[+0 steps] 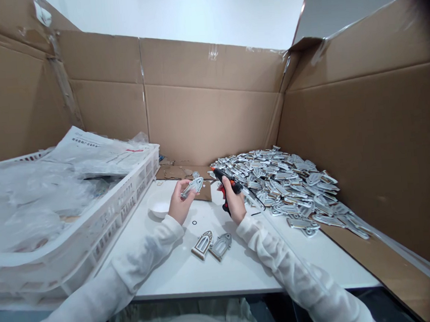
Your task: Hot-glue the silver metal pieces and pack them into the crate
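With the spot between the hands as center and 12 straight ahead: back cardboard wall (210, 106) at 12, right cardboard wall (370, 144) at 3. Crate (138, 187) sits at 9, plastic bags (24, 196) in it, flat packet (91, 151) on top. Pile of pieces (283, 180) at 2, partly on the table (301, 268). Two loose pieces (203, 245) at 6, right beside each other. Left hand (180, 203)'s at 9, right hand (234, 199) plus glue gun (220, 174) at 3.

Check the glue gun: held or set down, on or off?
The glue gun is held: the right hand wraps around it. On or off, cannot tell.
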`<state>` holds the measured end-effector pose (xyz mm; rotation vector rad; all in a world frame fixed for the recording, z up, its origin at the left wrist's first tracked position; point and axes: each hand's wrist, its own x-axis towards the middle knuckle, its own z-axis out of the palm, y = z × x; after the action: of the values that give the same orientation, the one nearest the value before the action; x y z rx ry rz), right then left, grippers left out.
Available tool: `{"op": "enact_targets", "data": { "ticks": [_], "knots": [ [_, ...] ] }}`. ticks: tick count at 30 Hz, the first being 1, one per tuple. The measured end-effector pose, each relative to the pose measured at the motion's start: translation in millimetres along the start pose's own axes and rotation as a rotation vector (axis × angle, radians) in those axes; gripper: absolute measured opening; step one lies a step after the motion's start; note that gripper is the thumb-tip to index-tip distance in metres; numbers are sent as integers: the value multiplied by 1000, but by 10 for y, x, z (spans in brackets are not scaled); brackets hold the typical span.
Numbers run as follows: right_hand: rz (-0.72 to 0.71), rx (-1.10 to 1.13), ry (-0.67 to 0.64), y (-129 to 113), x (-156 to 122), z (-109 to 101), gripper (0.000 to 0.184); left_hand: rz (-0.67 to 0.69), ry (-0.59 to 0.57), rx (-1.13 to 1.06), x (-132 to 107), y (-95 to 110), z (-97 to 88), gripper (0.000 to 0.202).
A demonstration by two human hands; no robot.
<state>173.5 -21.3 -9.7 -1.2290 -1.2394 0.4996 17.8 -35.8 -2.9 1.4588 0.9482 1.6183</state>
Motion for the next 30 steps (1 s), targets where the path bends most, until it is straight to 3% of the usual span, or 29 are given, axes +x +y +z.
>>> {"op": "enact_targets", "data": {
  "ticks": [3,9,12,16,30],
  "knots": [
    [80,65,6,-43,-23,5,51,-3,-50,48,-13,-15,0,24],
    [17,69,8,-44,-30,7,49,-117,-30,117,-35,-106,-6,19],
    [11,65,-7,-44,-34,6,48,-35,1,184,-27,-131,-15,16],
    [38,72,-15,-88,-61,3,48,16,-41,78,4,-90,-18,13],
    [-74,74,-115,-128,-140,-5,43,-179,8,-206,38,-105,-7,26]
  ]
}}
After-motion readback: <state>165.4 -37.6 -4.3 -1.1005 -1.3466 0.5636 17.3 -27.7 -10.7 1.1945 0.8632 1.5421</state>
